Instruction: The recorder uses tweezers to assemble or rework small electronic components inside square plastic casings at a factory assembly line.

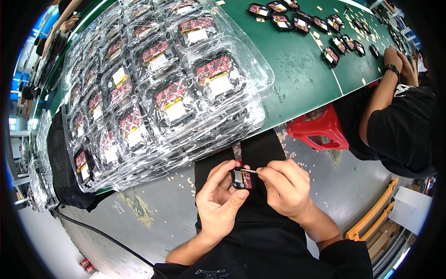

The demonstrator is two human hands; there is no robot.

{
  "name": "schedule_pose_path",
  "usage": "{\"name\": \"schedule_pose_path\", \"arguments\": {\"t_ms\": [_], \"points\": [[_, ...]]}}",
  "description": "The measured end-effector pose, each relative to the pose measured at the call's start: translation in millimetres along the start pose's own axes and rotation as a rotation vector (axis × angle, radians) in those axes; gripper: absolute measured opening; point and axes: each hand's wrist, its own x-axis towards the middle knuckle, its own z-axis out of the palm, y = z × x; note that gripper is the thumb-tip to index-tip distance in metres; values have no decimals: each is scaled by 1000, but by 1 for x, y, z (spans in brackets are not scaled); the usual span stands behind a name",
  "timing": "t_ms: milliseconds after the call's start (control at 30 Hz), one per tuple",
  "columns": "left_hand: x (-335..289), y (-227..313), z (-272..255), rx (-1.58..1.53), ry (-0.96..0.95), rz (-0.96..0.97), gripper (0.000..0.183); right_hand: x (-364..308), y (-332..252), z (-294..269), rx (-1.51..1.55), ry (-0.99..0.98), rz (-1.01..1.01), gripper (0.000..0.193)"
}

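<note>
Left hand pinches a small black case between thumb and fingers; the case is held in the air over the person's lap, below the near edge of the green tabletop. Its open face shows a red circuit board and a pale rectangular block. Right hand is closed on a thin metal tool, its shaft lying across the upper part of the case; whether the tip touches the board cannot be told. Hands stand close together, one either side of the case. Upper left: stack of clear plastic trays, top one filled with rows of similar cases, resting on the tabletop and reaching past its near edge. Far right of tabletop: loose black cases in a scattered group, with small pale chips around them. Right: a co-worker in black, beside a red stool. Pale bits also dot the grey floor.
</note>
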Motion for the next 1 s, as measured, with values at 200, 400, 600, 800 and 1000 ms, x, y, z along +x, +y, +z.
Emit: {"name": "schedule_pose_path", "arguments": {"t_ms": [200, 400, 600, 800, 1000], "points": [[0, 3, -4, 66, -36, 68, 58, 1, -1, 1, -11, -21, -64, 34], [-5, 3, 0, 35, 30, 64, 60, -1, -7, 7, 44, -14, -3, 28], [-7, 6, 2, 110, 83, 74, 62, 2, -13, 8, 57, 14, 22, 26], [-6, 7, 4, 124, 61, 116, 60, 2, -15, 6, 4, 10, -4, 30], [-8, 15, -4, 121, 0, 170, 56, 10, -18, 1, 21, -43, -51, 31]]}}
